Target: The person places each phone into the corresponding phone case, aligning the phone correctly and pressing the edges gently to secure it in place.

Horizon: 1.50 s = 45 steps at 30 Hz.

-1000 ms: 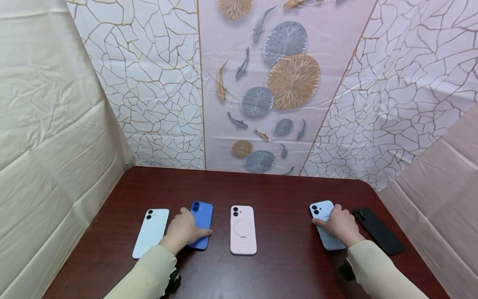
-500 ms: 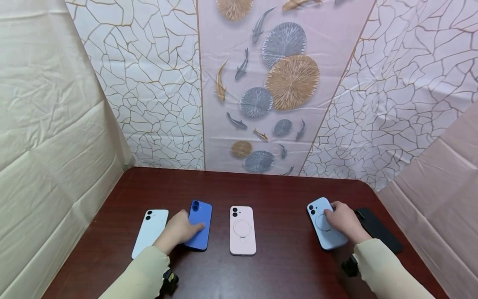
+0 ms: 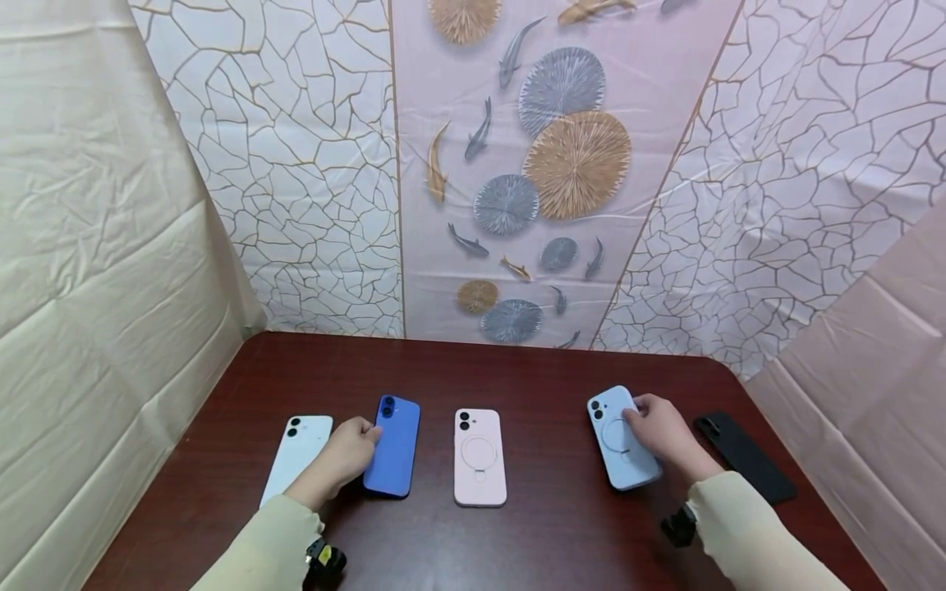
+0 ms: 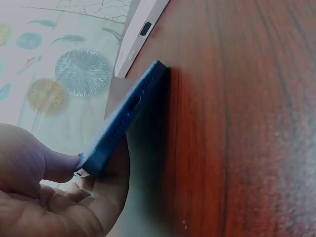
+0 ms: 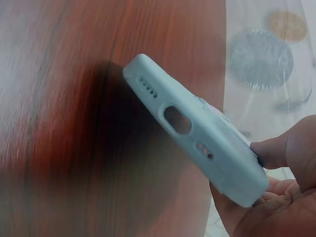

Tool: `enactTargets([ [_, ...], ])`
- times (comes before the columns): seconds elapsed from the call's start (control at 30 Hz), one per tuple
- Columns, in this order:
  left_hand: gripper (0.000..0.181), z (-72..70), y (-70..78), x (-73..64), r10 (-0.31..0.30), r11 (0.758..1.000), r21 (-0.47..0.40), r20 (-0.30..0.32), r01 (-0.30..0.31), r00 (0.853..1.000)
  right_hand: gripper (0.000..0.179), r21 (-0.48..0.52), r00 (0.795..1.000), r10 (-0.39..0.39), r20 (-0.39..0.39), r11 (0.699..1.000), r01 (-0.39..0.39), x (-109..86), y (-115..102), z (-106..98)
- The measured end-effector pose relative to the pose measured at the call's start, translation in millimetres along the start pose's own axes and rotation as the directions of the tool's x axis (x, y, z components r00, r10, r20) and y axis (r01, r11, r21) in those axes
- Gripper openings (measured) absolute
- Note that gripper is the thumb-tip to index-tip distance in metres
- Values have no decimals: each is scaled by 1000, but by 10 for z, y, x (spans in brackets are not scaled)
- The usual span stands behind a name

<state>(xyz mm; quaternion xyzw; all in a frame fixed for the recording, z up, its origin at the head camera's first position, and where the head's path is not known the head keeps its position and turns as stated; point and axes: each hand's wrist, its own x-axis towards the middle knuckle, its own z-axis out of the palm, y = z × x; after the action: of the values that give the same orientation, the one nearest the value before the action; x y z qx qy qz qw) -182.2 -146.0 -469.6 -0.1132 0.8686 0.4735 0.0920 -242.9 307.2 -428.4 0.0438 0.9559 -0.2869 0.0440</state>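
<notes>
My left hand (image 3: pixel 351 450) pinches the left edge of a dark blue phone (image 3: pixel 397 447), thumb on its back and fingers beneath. In the left wrist view the blue phone (image 4: pixel 126 116) is tilted, its held side raised off the table and its port end facing the camera. On the right, my right hand (image 3: pixel 663 431) grips a light blue phone case (image 3: pixel 619 447) by its right edge. The right wrist view shows the case (image 5: pixel 197 133) tilted above the table, with an oval port cutout at its end. A ring is marked on its back.
Between the hands lies a pink phone (image 3: pixel 480 476) with a ring on its back. A white phone (image 3: pixel 299 451) is at the left, partly behind my left arm. A black phone (image 3: pixel 750 460) lies at the right near my right wrist. Patterned cloth (image 3: pixel 325 164) hangs behind the table (image 3: pixel 547 542).
My right hand has lifted the light blue case and moved it left, away from the black phone. My left hand has shifted to the blue phone's left edge and now pinches it.
</notes>
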Motion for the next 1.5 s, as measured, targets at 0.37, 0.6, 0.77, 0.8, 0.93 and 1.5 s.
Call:
enactTargets([
  [0.37,36,122,83,-63,31,979,-200,37,-23,999,40,201,996,-66,54,978,54,-85,-403,259],
  [0.6,44,235,162,-152,102,930,-362,79,-67,992,36,402,988,-20,152,914,-44,-172,-762,417],
  [0.77,37,318,223,-188,140,875,-482,142,-55,980,32,520,981,-11,193,849,-93,-255,-977,499],
  [0.8,37,335,233,-192,144,867,-496,156,-49,977,32,543,979,-12,203,834,-102,-273,-1019,515],
  [0.93,35,395,262,-205,165,849,-526,194,-39,967,32,630,966,-30,258,763,-144,-353,-1173,589],
  [1.5,35,482,269,-218,191,801,-598,271,10,943,33,644,940,-72,334,745,-172,-449,-1283,854],
])
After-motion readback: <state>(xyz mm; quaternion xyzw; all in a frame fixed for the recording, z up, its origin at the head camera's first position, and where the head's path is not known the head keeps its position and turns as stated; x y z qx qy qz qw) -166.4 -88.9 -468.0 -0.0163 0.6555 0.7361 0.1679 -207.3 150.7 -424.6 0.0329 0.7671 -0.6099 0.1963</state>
